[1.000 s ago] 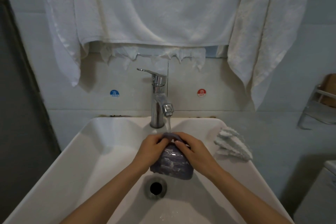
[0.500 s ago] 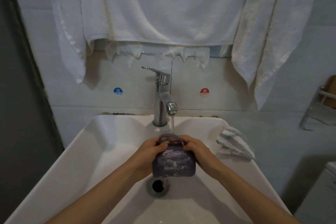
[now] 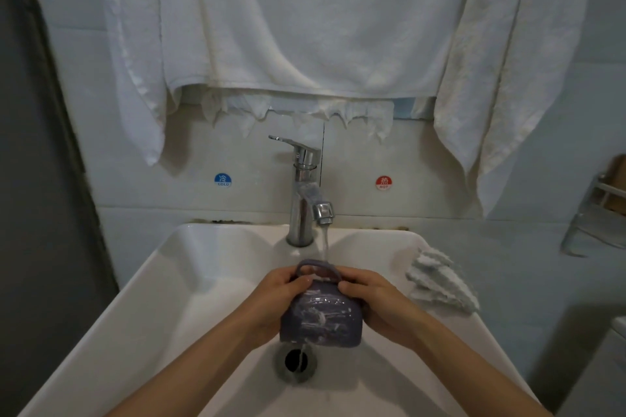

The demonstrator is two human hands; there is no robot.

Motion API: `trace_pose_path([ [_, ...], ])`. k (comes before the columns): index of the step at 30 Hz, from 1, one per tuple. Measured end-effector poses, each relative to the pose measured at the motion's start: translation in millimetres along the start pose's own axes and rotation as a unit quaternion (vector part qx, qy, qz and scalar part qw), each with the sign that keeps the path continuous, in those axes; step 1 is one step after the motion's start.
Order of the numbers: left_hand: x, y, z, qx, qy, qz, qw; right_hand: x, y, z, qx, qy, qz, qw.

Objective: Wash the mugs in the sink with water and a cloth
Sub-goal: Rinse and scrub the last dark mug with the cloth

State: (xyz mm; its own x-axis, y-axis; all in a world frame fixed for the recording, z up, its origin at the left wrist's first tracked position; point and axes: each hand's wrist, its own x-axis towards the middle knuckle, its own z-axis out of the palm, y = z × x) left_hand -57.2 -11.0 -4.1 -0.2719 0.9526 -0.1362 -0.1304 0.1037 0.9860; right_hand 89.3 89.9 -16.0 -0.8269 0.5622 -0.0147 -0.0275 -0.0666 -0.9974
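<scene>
A grey-purple mug [image 3: 321, 318] lies on its side over the white sink [image 3: 189, 281], its handle up, right under the water running from the chrome tap [image 3: 305, 193]. My left hand [image 3: 281, 301] grips the mug's left side, thumb by the handle. My right hand [image 3: 376, 301] grips its right side. Water runs over the mug and drips toward the drain [image 3: 295, 362]. A folded white cloth [image 3: 440, 284] lies on the sink's right rim, apart from both hands.
White towels [image 3: 305, 17] hang on the wall above the tap. Blue cold and red hot stickers flank the tap. A metal rack [image 3: 596, 213] sticks out at the right, and a white fixture's corner [image 3: 620, 332] shows at the lower right.
Both hands turned the mug from a tilt to lie level, bringing its handle up under the stream. The hands stay on its two sides.
</scene>
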Motion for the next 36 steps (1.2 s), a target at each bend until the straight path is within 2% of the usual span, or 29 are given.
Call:
trace_pose_path([
  [6, 4.1, -5.5, -0.2, 0.026, 0.014, 0.027, 0.999, 3.4, 7.1, 6.3, -0.060, 0.073, -0.004, 0.996],
  [9, 4.6, -8.1, 0.9, 0.024, 0.031, 0.019, 0.999, 1.7, 6.8, 5.4, -0.058, 0.059, -0.016, 0.996],
  [11, 4.1, -7.7, 1.8, 0.011, 0.044, 0.007, 0.999, -1.6, 2.4, 5.2, -0.043, 0.050, -0.014, 0.998],
  [14, 4.0, -6.6, 4.2, -0.055, 0.031, 0.005, 0.998, -1.8, 3.9, 7.0, -0.074, 0.084, -0.026, 0.993],
  [16, 4.6, -6.6, 6.9, -0.086, 0.024, 0.016, 0.996, 0.2, 7.3, 8.7, -0.139, 0.128, -0.054, 0.981],
  [19, 3.6, -8.3, 11.2, -0.063, 0.038, 0.038, 0.997, 4.3, 5.5, 12.1, -0.202, 0.187, -0.099, 0.956],
  [24, 3.4, -11.1, 12.2, -0.004, 0.066, 0.085, 0.994, 22.2, -9.3, 14.4, -0.360, 0.187, -0.112, 0.907],
  [31, 1.8, -12.3, 7.7, 0.070, 0.114, 0.077, 0.988, 18.9, 10.4, 11.6, -0.290, 0.155, -0.129, 0.936],
  [36, 0.5, -4.6, 6.6, -0.009, 0.074, 0.083, 0.994, 19.6, 5.5, 8.6, -0.285, 0.163, -0.179, 0.927],
])
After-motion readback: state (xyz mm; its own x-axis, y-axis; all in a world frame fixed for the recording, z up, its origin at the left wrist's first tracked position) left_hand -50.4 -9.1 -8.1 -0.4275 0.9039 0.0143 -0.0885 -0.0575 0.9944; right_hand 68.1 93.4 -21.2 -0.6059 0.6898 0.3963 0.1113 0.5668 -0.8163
